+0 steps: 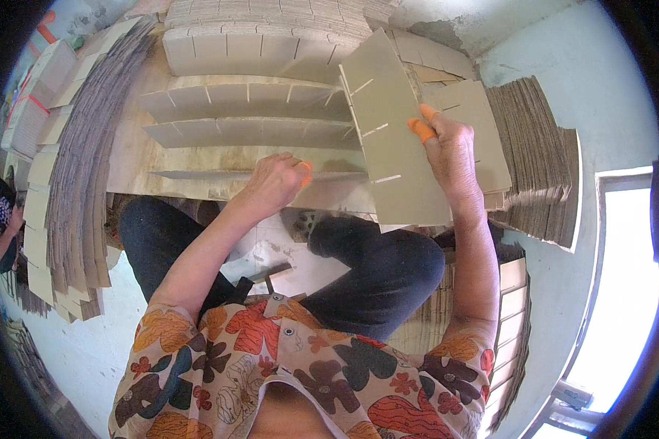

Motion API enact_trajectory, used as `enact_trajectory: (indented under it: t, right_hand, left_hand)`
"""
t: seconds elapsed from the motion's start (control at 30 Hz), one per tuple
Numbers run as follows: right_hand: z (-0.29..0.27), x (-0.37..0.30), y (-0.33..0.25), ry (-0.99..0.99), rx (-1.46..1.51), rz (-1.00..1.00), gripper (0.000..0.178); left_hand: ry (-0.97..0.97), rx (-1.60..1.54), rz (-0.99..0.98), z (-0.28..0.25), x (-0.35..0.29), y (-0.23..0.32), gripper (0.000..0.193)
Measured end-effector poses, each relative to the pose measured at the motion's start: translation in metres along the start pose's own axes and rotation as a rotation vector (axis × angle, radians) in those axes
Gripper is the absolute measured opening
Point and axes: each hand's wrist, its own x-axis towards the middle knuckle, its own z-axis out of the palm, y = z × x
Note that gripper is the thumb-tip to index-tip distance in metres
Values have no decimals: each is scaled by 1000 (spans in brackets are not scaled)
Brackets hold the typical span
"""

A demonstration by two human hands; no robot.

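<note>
My right hand (447, 146), with orange finger covers on thumb and finger, grips the right edge of a grey-brown slotted cardboard sheet (399, 172). The sheet is tilted, with its cut slots along the left side. My left hand (274, 181) is closed, an orange cover on a fingertip, over the nearest upright cardboard strip (205, 175). Whether its curled fingers hold that strip is hidden. Two more slotted strips, a middle one (256, 132) and a farther one (249, 101), stand on edge in parallel rows on the pale work table (135, 157).
Stacked slotted cardboard (249, 55) lines the table's back. A long cardboard stack (88, 146) curves along the left, and another stack (531, 139) leans near the right wall. More cardboard (512, 314) stands beside my right leg. Another person's arm (7, 230) shows at the far left.
</note>
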Motion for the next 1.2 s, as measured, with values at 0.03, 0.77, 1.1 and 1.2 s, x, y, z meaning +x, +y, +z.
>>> enact_trajectory:
  t: [0.03,0.77,1.1,1.2]
  right_hand:
    - [1,0,0,3,-11,2,11]
    - [21,4,6,16,24,-75,11]
    - [26,6,11,42,58,-71,6]
    - [41,-1,16,22,100,-71,6]
  left_hand:
    - [-11,-17,-17,0,1,2,21]
    - [-49,-62,6,23,25,12,12]
    - [-24,-83,-20,24,26,12,16]
    - [-21,-102,-11,29,27,9,15]
